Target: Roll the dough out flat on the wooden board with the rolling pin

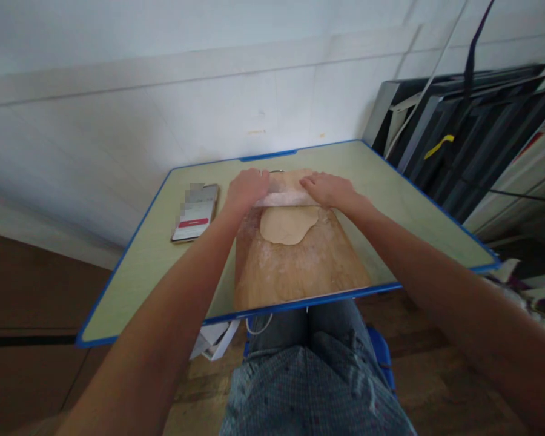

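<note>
A flour-whitened rolling pin (pixel 287 199) lies crosswise over the far part of a wooden board (pixel 300 272). My left hand (pixel 249 186) is closed over its left end, and my right hand (pixel 330 188) is closed over the right end. Just on the near side of the pin, a thin, flattened sheet of dough (pixel 288 226) rests on the board, its outline uneven. The dough's far edge meets the pin, and whether it continues beneath cannot be seen. Flour dusts the wood around it.
The board sits on a pale green table (pixel 154 266) with a blue rim. A phone (pixel 196 213) with its screen lit lies left of the board. A white wall (pixel 254 109) stands behind. Dark flat panels (pixel 472 127) lean at the right, beside a hanging strap (pixel 470 60).
</note>
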`<state>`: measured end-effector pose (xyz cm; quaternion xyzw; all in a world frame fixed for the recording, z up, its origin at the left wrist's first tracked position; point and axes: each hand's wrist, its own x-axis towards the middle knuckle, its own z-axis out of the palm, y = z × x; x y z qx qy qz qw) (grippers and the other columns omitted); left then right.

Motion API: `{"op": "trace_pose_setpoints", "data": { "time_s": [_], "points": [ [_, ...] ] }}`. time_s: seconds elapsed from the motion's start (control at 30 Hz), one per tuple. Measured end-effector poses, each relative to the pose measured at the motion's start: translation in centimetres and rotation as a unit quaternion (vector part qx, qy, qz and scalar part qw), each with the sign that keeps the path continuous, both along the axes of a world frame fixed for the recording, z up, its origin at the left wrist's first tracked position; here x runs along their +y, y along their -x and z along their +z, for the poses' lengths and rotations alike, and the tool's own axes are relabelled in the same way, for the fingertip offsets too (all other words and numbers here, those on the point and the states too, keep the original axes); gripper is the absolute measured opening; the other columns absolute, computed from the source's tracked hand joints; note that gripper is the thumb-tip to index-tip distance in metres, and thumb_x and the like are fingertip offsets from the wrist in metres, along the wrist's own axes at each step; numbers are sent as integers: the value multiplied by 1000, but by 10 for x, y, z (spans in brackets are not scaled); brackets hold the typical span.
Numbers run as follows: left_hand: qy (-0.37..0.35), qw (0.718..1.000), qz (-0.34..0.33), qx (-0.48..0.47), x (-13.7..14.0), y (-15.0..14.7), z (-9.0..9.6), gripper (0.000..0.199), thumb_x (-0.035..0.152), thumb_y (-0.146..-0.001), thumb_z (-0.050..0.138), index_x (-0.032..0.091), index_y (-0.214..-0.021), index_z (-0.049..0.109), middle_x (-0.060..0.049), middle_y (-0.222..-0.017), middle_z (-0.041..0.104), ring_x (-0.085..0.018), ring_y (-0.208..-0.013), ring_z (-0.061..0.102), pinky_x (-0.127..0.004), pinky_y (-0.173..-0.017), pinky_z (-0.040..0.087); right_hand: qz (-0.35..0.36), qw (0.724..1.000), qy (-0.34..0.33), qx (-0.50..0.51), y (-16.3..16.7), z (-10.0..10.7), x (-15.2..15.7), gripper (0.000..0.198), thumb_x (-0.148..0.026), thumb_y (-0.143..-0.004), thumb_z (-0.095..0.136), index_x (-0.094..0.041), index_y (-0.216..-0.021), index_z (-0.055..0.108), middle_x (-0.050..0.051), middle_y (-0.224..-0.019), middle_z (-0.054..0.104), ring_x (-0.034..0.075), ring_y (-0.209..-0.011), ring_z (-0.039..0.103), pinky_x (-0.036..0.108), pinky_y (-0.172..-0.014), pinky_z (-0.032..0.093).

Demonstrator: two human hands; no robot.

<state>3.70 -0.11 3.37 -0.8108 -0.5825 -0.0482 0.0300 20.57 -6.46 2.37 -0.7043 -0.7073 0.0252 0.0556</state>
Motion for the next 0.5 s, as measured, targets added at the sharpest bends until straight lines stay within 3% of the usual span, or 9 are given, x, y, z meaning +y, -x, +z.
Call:
{"op": "trace_pose_setpoints", "data": {
  "time_s": [0.13, 0.27, 0.37, 0.5],
  "points": [
    [26, 1000, 15, 7, -18, 4, 1, 45, 32, -85, 25, 19, -108, 61, -12, -110, 62, -28, -101, 57, -39, -81, 45, 17, 998, -35, -43, 7, 4, -26, 47, -28, -92, 16, -18, -110, 59, 13, -115, 59, 24, -104, 54, 36, -80, 41],
    [2, 1000, 25, -8, -42, 10, 0, 45, 33, -84, 24, 21, -108, 61, -10, -113, 61, -27, -101, 57, -40, -81, 45, 29, 995, -66, -67, 13, 6, -48, 47, -30, -93, 15, -17, -107, 58, 13, -109, 61, 23, -98, 57, 35, -76, 43],
    [-15, 999, 45, -24, -46, 9, 0, 47, 33, -84, 23, 19, -105, 63, -12, -110, 62, -27, -99, 58, -39, -80, 45, 21, 995, -74, -65, 13, 4, -44, 47, -31, -92, 16, -16, -108, 58, 12, -111, 61, 24, -98, 57, 36, -77, 42],
    [-2, 997, 70, -42, -30, 3, 2, 47, 35, -83, 25, 16, -103, 64, -15, -104, 64, -28, -96, 59, -39, -78, 45, -10, 997, -63, -39, 8, 1, -18, 46, -30, -91, 19, -17, -111, 58, 11, -115, 59, 24, -99, 56, 38, -82, 40]
  ]
}}
